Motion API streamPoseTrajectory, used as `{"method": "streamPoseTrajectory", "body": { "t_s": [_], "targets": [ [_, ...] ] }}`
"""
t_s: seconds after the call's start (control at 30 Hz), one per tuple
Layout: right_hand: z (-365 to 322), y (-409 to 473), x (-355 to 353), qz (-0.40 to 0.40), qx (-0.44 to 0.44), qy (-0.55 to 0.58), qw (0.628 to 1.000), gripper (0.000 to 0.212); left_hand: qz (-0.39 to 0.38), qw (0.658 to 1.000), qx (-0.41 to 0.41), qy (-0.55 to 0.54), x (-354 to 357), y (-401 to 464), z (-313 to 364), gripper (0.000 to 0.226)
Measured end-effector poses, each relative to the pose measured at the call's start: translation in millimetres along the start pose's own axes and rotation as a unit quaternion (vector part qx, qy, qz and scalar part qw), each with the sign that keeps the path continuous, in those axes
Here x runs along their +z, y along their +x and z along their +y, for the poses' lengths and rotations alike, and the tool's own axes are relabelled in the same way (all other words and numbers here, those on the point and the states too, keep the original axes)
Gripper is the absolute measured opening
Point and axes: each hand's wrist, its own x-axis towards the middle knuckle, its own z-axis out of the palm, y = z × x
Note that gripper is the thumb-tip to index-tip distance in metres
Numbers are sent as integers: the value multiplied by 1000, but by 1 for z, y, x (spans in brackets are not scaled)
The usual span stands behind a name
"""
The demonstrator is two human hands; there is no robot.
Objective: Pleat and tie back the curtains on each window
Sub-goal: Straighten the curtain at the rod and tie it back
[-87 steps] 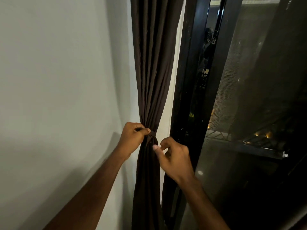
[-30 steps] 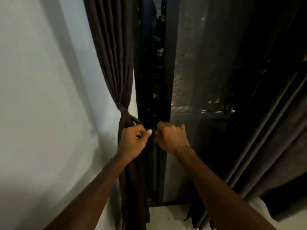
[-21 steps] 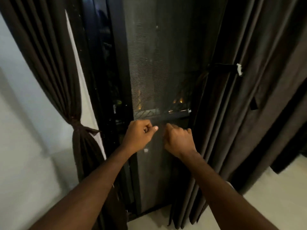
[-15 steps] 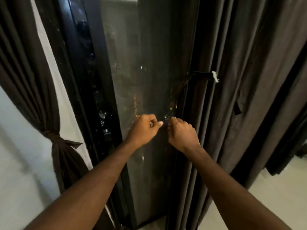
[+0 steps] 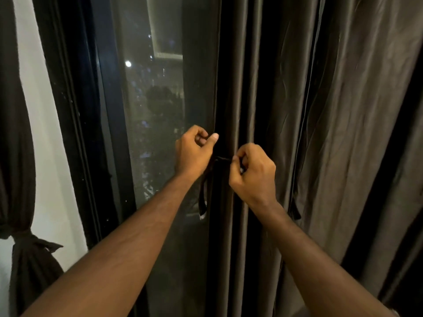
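My two bare forearms reach forward from the near edge toward the window. My left hand (image 5: 194, 154) is curled into a loose fist in front of the left edge of the loose curtain (image 5: 320, 133), with the thumb laid over the bent fingers; a dark tie-back strap (image 5: 202, 197) comes out from under this hand and hangs down, and its lower end shows a small white patch. I cannot tell if the left hand grips the strap or only covers it. My right hand (image 5: 254, 172) is just to the right and a little lower, near the left hand but not touching it, and its fingers are closed tight on the other part of the same strap, which runs as a short dark line between the two hands. Behind both hands the loose curtain hangs in long upright folds of dark brown cloth and fills the right half of the view. To the left of it is the dark glass of the window (image 5: 155, 99), with small lights in it, and then the black window frame (image 5: 87, 133). Farther to the left is a strip of white wall (image 5: 43, 133), and at the far left edge the tied curtain (image 5: 20, 225) hangs gathered, with a knot low down.
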Motion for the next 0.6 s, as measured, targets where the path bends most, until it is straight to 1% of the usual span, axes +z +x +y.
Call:
{"method": "streamPoseTrajectory", "body": {
  "t_s": [0.1,0.17,0.27,0.37,0.47,0.53,0.6],
  "targets": [
    [8,22,-5,22,25,31,999,13,23,998,-24,59,9,17,8,26],
    [11,33,-4,5,51,38,998,17,19,995,-37,89,11,23,10,25],
    [13,45,3,-31,72,29,997,20,1,991,-27,134,12,27,10,11],
    [14,51,6,-66,91,23,993,23,15,986,-34,165,1,28,7,9],
    [11,53,10,-76,105,34,991,27,14,991,-49,124,-15,31,-7,14],
    [5,52,16,-78,88,25,993,30,1,995,-43,92,-20,32,-10,19],
    [-3,53,21,-65,92,24,993,36,1,997,-28,77,-21,36,-4,17]
  ]
}}
